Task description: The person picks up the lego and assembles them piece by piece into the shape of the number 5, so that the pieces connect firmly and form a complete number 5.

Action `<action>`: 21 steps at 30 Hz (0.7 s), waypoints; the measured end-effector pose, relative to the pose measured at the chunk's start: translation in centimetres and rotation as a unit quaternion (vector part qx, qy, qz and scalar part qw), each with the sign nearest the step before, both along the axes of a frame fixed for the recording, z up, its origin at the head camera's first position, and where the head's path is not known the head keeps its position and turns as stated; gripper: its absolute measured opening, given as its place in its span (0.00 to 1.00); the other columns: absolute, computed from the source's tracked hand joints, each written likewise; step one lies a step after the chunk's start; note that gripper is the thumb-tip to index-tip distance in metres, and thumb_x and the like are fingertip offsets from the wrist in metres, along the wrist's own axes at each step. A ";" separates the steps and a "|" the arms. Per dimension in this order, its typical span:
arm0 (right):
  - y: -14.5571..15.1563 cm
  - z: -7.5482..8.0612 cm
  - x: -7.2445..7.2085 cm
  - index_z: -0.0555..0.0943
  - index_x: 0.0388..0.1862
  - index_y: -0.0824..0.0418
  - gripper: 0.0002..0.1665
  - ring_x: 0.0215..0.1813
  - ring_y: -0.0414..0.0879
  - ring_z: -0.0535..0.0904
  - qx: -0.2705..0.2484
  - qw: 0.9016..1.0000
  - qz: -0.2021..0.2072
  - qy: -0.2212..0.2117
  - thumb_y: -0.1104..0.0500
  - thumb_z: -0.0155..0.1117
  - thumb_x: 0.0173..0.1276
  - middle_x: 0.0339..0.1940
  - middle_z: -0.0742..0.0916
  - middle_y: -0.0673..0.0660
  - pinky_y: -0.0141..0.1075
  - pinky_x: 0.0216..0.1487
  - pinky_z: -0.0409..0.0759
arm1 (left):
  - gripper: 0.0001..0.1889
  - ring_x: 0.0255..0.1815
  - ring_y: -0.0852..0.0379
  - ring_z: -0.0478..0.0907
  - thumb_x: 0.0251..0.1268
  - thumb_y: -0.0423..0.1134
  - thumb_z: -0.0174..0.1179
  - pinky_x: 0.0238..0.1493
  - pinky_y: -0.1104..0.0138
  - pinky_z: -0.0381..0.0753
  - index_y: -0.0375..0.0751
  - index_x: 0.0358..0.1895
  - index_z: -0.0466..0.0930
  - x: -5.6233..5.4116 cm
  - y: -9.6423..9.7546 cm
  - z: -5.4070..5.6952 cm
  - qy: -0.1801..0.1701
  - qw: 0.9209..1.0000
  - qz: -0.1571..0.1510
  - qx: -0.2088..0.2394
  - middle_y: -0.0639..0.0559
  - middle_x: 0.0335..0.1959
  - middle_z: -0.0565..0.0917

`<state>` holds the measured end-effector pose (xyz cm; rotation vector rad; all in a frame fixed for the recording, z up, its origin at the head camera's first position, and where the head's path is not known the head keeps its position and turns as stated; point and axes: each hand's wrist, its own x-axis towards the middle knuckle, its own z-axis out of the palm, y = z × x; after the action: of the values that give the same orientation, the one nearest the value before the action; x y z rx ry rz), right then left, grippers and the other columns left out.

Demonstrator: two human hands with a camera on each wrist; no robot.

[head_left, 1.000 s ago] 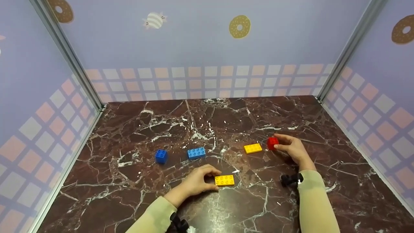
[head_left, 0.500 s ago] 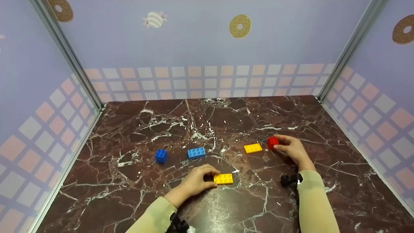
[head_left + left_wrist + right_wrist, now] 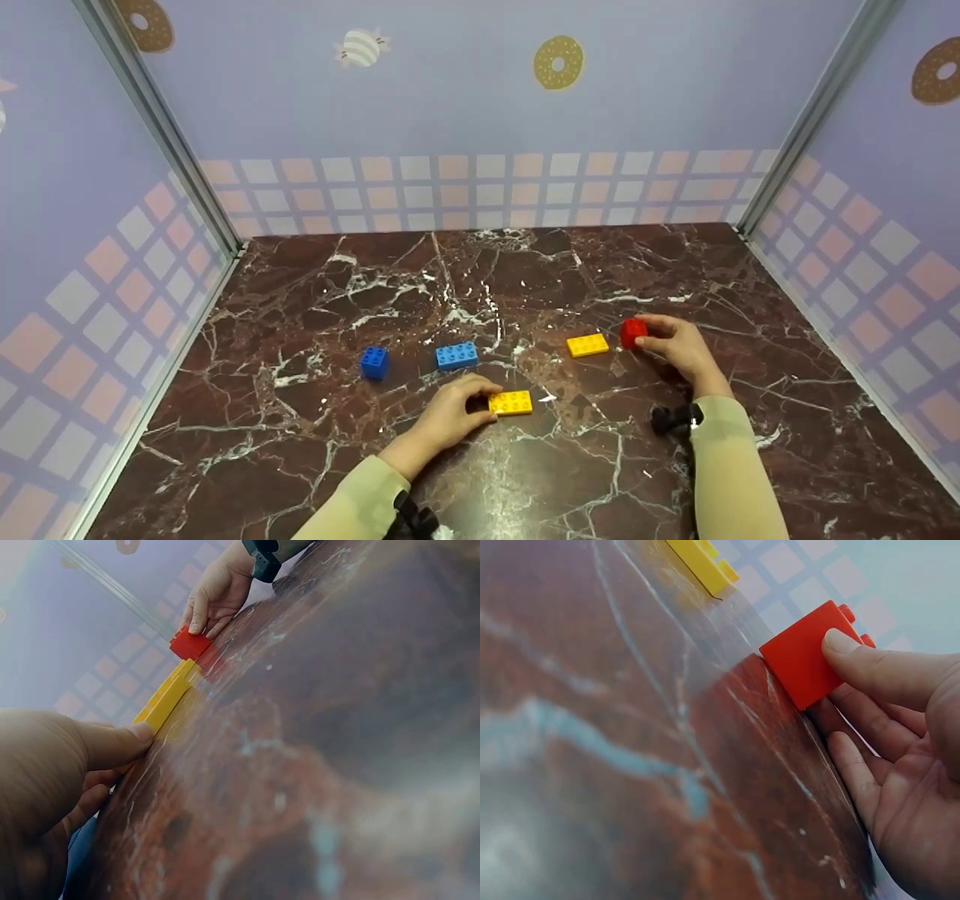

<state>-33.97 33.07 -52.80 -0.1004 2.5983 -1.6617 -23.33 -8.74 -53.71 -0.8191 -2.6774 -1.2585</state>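
1. Left grip: closed on near yellow eight-stud building brick, pinched at its 9 o'clock end; brick studs-up, apparently flat on worktop.
2. Right grip: closed on red building brick, thumb against one face; at 2 o'clock from near yellow, 12 being toward far wall.
3. Far yellow brick: untouched, also at 2 o'clock but closer, just beside red. Light-blue eight-stud brick at 10; dark-blue four-stud brick between 9 and 10. Neither held.
4. Step in hand, best guess: positioning near yellow, red steadied. Done well: pinch low on the long sides, studs uncovered, base level, light pressure, no bump into light-blue.
5. Right wrist view only: thumb placement on red, studs toward 2 o'clock in that view, fingers behind.
6. Left wrist view: side profile of yellow, thumb on its side; blurry blue patch at 8 o'clock, can't tell what. Both blue bricks clear in head view only.
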 end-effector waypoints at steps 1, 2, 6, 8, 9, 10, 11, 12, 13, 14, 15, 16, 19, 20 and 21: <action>0.0 0.0 0.0 0.75 0.70 0.69 0.33 0.49 0.29 0.80 -0.001 1.000 0.001 0.000 0.62 0.72 0.68 0.68 0.81 0.72 0.22 0.48 0.82 | 0.19 0.58 0.48 0.83 0.60 0.34 0.73 0.69 0.53 0.79 0.38 0.56 0.85 0.0 0.0 0.0 -0.002 1.000 0.003 0.000 0.47 0.54 0.87; 0.0 0.0 0.0 0.76 0.70 0.69 0.33 0.48 0.29 0.81 -0.004 1.000 0.000 -0.001 0.62 0.72 0.68 0.67 0.81 0.72 0.22 0.48 0.82 | 0.19 0.59 0.48 0.83 0.60 0.34 0.73 0.69 0.53 0.79 0.39 0.56 0.85 0.0 0.0 0.0 -0.005 1.000 0.007 -0.001 0.47 0.54 0.87; 0.0 0.2 0.1 0.76 0.70 0.68 0.32 0.48 0.29 0.81 -0.006 1.000 -0.002 -0.006 0.63 0.72 0.69 0.67 0.81 0.72 0.23 0.47 0.83 | 0.20 0.59 0.48 0.83 0.60 0.35 0.73 0.69 0.53 0.79 0.40 0.56 0.86 0.0 -0.1 0.0 -0.009 1.000 0.016 -0.002 0.48 0.55 0.87; -0.2 0.4 0.2 0.76 0.70 0.68 0.33 0.47 0.29 0.81 -0.005 1.000 -0.004 -0.006 0.62 0.72 0.68 0.67 0.81 0.71 0.23 0.47 0.83 | 0.19 0.59 0.47 0.83 0.59 0.34 0.73 0.69 0.53 0.79 0.40 0.56 0.86 0.0 -0.1 -0.1 -0.002 1.000 0.019 -0.002 0.47 0.54 0.87; -0.2 0.4 0.2 0.75 0.70 0.69 0.33 0.47 0.29 0.81 -0.005 1.000 -0.004 -0.007 0.62 0.72 0.69 0.67 0.81 0.70 0.22 0.47 0.83 | 0.19 0.59 0.47 0.83 0.59 0.34 0.73 0.68 0.53 0.80 0.39 0.55 0.86 0.0 -0.1 -0.1 0.003 1.000 0.020 -0.002 0.47 0.54 0.87; -0.3 0.5 0.2 0.75 0.70 0.69 0.33 0.47 0.29 0.81 -0.007 1.000 -0.004 -0.009 0.61 0.72 0.68 0.67 0.82 0.70 0.23 0.47 0.83 | 0.19 0.59 0.47 0.83 0.60 0.34 0.73 0.69 0.53 0.80 0.39 0.55 0.86 0.0 0.0 -0.1 0.002 1.000 0.023 -0.001 0.47 0.54 0.88; -0.4 0.6 0.2 0.75 0.70 0.69 0.34 0.47 0.29 0.81 -0.009 1.000 -0.004 -0.011 0.61 0.73 0.68 0.67 0.82 0.69 0.23 0.48 0.83 | 0.19 0.59 0.47 0.83 0.60 0.34 0.73 0.68 0.53 0.80 0.39 0.55 0.86 0.0 0.0 -0.1 0.005 1.000 0.025 -0.001 0.47 0.54 0.88; -0.5 0.8 0.2 0.75 0.70 0.69 0.34 0.48 0.29 0.82 -0.011 1.000 -0.004 -0.012 0.60 0.73 0.68 0.67 0.82 0.68 0.23 0.48 0.83 | 0.19 0.58 0.47 0.83 0.60 0.34 0.73 0.68 0.53 0.80 0.39 0.55 0.86 0.0 0.0 -0.1 0.008 1.000 0.027 -0.001 0.47 0.53 0.88; -0.6 0.9 0.2 0.75 0.70 0.68 0.34 0.48 0.30 0.82 -0.009 1.000 -0.004 -0.011 0.60 0.73 0.68 0.67 0.82 0.68 0.23 0.48 0.83 | 0.18 0.58 0.47 0.83 0.60 0.33 0.73 0.68 0.53 0.80 0.38 0.55 0.86 0.0 0.0 -0.1 0.010 1.000 0.028 0.000 0.46 0.53 0.88; -0.8 1.0 0.2 0.76 0.70 0.68 0.33 0.48 0.30 0.82 -0.008 1.000 -0.004 -0.011 0.59 0.73 0.68 0.67 0.82 0.68 0.23 0.47 0.83 | 0.18 0.58 0.47 0.83 0.60 0.33 0.73 0.67 0.53 0.80 0.38 0.55 0.86 0.0 0.0 -0.1 0.010 1.000 0.030 0.001 0.46 0.53 0.88; -0.9 1.2 0.2 0.76 0.70 0.67 0.33 0.48 0.30 0.81 -0.004 1.000 -0.002 -0.009 0.59 0.73 0.69 0.67 0.82 0.68 0.23 0.48 0.83 | 0.18 0.58 0.47 0.83 0.60 0.33 0.73 0.67 0.53 0.80 0.38 0.55 0.86 -0.1 0.0 0.0 0.009 0.999 0.031 0.001 0.46 0.53 0.88; -1.1 1.3 0.1 0.76 0.70 0.67 0.33 0.48 0.31 0.81 -0.001 1.000 0.000 -0.005 0.58 0.73 0.69 0.67 0.82 0.67 0.23 0.48 0.83 | 0.18 0.59 0.47 0.83 0.60 0.33 0.73 0.68 0.53 0.80 0.38 0.55 0.86 -0.1 0.0 0.0 0.007 0.999 0.032 0.002 0.46 0.54 0.87; -1.6 1.7 0.1 0.77 0.70 0.66 0.32 0.48 0.31 0.82 0.005 1.000 0.007 0.003 0.58 0.73 0.69 0.66 0.83 0.67 0.23 0.47 0.83 | 0.19 0.59 0.47 0.83 0.60 0.33 0.73 0.68 0.52 0.80 0.39 0.55 0.86 -0.1 0.0 0.0 0.005 0.999 0.034 0.002 0.46 0.54 0.87; -1.8 1.8 0.1 0.77 0.69 0.66 0.32 0.48 0.31 0.82 0.005 1.000 0.010 0.006 0.58 0.73 0.69 0.66 0.84 0.67 0.23 0.47 0.84 | 0.19 0.59 0.46 0.83 0.60 0.34 0.73 0.68 0.52 0.80 0.39 0.55 0.86 -0.1 0.0 0.0 0.005 0.999 0.034 0.001 0.46 0.54 0.87; -2.0 1.9 0.1 0.77 0.69 0.66 0.32 0.48 0.31 0.82 0.004 1.000 0.013 0.009 0.59 0.73 0.69 0.65 0.84 0.67 0.23 0.47 0.84 | 0.19 0.59 0.46 0.83 0.60 0.34 0.73 0.68 0.52 0.80 0.39 0.55 0.86 -0.1 0.0 -0.1 0.006 0.999 0.034 0.002 0.46 0.54 0.87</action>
<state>-33.85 31.09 -50.86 -0.1500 2.6040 -1.6505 -23.43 -8.75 -53.78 -0.7268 -2.6694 -1.2390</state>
